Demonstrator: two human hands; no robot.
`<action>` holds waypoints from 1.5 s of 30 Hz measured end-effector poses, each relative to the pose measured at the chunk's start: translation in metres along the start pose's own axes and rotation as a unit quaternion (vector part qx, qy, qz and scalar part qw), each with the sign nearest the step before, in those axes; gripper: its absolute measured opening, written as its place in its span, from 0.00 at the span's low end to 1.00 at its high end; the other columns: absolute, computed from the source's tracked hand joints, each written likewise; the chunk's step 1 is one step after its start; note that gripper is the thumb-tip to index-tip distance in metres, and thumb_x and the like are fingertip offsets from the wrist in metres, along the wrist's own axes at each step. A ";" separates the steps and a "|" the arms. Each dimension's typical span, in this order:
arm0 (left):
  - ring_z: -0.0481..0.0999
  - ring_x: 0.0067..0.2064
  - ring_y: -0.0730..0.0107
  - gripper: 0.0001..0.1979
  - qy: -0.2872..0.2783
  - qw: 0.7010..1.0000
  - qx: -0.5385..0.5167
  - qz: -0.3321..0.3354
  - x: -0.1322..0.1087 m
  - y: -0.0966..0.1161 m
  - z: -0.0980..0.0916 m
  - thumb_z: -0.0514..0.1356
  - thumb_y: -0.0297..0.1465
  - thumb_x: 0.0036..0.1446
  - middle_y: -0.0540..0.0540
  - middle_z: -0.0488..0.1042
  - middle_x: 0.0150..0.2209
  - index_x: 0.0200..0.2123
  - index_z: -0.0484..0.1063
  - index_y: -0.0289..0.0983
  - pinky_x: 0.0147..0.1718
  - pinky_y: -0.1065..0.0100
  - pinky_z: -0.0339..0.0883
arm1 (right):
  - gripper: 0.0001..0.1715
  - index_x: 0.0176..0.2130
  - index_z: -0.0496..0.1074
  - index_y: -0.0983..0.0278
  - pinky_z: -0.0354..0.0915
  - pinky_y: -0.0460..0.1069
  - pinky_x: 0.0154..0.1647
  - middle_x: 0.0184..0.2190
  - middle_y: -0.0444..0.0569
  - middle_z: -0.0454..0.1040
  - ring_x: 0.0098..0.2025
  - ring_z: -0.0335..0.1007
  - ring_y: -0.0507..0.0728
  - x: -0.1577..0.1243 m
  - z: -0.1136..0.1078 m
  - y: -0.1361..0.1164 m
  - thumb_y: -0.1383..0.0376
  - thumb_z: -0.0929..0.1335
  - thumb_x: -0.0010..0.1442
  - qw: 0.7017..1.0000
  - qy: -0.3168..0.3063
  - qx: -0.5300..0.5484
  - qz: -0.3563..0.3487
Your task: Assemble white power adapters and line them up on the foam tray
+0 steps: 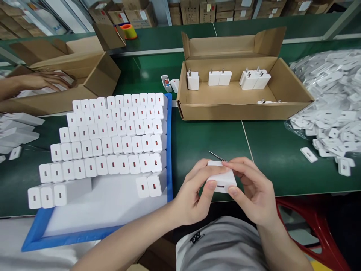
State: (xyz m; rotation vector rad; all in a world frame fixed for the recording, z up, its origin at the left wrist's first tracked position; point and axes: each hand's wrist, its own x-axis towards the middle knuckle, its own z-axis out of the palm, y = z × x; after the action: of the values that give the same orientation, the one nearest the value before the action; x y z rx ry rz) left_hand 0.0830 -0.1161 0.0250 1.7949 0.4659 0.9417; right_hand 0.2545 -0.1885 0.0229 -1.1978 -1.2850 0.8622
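Note:
Between both hands, near the table's front edge, is a white charger with a port facing me. My left hand grips its left side, fingers over the top and thumb at the front. My right hand holds the right side between thumb and fingers. A thin metal tool sticks out behind the charger by my right fingertips; its other end is hidden. Left of my hands, rows of white chargers stand on a white board with a blue border, ports facing up.
An open cardboard box with several chargers stands behind my hands. White covers are piled in a plastic bag on the right. Another person's hand reaches into a box at the left. A red chair is at the lower right.

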 end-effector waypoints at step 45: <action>0.78 0.48 0.56 0.19 -0.124 0.986 0.094 -0.061 -0.001 0.057 -0.022 0.63 0.38 0.63 0.34 0.74 0.46 0.53 0.77 0.34 0.50 0.61 0.74 | 0.24 0.55 0.77 0.55 0.75 0.53 0.38 0.50 0.56 0.76 0.48 0.76 0.67 -0.023 -0.039 0.000 0.64 0.74 0.58 0.977 -0.096 -0.164 -0.097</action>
State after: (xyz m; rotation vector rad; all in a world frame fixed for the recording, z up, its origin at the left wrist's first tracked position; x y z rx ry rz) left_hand 0.0594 -0.1268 0.0803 1.9982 0.5126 0.5960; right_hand 0.2897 -0.2171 0.0222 -1.2370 -1.7222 0.6500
